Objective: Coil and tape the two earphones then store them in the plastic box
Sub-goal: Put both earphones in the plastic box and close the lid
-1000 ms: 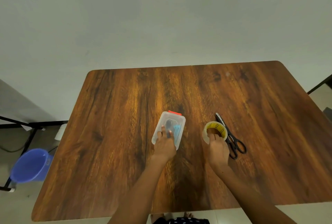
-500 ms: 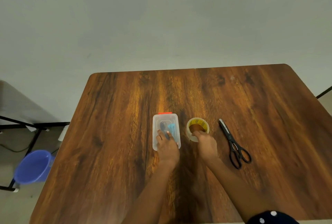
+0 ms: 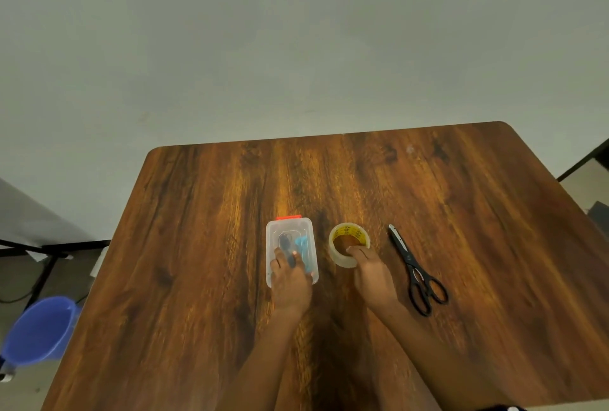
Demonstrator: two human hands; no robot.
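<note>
Blue bucket (image 3: 36,331) blurred, cut off at left edge, plastic box (image 3: 290,229) contents indistinct

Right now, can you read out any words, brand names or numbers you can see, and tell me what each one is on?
Tape roll, inner yellow core: dark print runs around it, too blurred to read.
Plastic box: no label visible; only a red clasp at its far end.
Scissors: no readable marking.
Blue bucket beside the table: no text visible.
So nothing here can be quoted.

My table (image 3: 461,212) is glossy wood grain, the box (image 3: 290,229) clear smooth plastic, tape roll (image 3: 342,260) shiny, scissors (image 3: 416,270) black plastic handles.
</note>
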